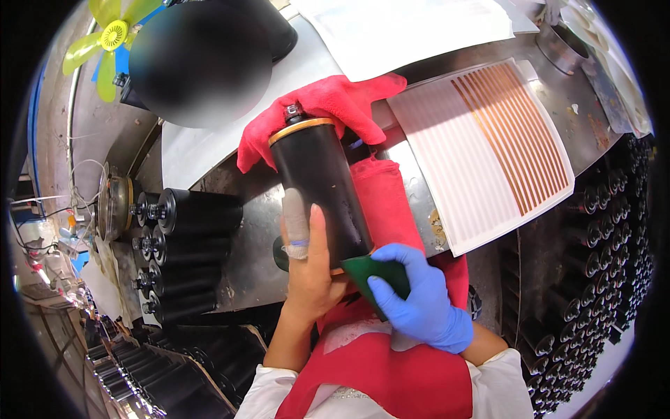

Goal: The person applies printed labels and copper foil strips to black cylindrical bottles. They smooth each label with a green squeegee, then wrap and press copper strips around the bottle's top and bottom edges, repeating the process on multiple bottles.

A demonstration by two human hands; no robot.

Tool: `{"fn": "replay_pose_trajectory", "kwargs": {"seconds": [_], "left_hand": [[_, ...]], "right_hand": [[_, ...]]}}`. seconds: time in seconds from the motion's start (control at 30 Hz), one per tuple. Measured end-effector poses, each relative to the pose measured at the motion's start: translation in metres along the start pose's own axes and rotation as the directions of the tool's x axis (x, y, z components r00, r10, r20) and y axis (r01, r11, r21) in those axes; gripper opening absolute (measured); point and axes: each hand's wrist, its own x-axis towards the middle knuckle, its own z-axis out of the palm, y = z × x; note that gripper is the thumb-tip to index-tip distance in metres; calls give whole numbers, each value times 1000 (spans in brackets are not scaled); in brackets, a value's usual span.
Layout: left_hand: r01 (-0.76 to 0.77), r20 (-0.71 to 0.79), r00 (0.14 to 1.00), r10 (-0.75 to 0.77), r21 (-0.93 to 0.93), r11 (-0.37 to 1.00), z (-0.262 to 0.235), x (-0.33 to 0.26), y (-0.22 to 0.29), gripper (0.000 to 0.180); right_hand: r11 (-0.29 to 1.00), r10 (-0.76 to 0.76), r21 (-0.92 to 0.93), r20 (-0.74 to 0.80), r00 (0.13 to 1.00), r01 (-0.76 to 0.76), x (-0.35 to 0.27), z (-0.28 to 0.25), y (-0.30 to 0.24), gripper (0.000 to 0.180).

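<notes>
Both hands [314,269] [422,300] hide black cylinder [321,185] base; pad [380,276] half-covered.

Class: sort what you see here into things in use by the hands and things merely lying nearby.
In use: black cylinder, green pad, red cloth, left hand, right hand.

Lying nearby: striped sheet, stacked black cylinders, yellow fan.
</notes>
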Motion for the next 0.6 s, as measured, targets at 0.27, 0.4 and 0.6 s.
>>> {"fn": "replay_pose_trajectory", "kwargs": {"seconds": [0.27,0.4,0.6], "left_hand": [[72,-47,992,-121,-579,812,19,-30,-29,91],[69,-42,992,-118,-604,794,22,-34,-41,89],[127,-29,981,-189,-641,757,22,-32,-29,101]], "right_hand": [[940,239,267,-77,968,-210,18,-17,26,32],[943,81,329,-88,993,-48,82,-34,-4,23],[537,-408,-523,525,746,662,215,-24,-78,23]]}}
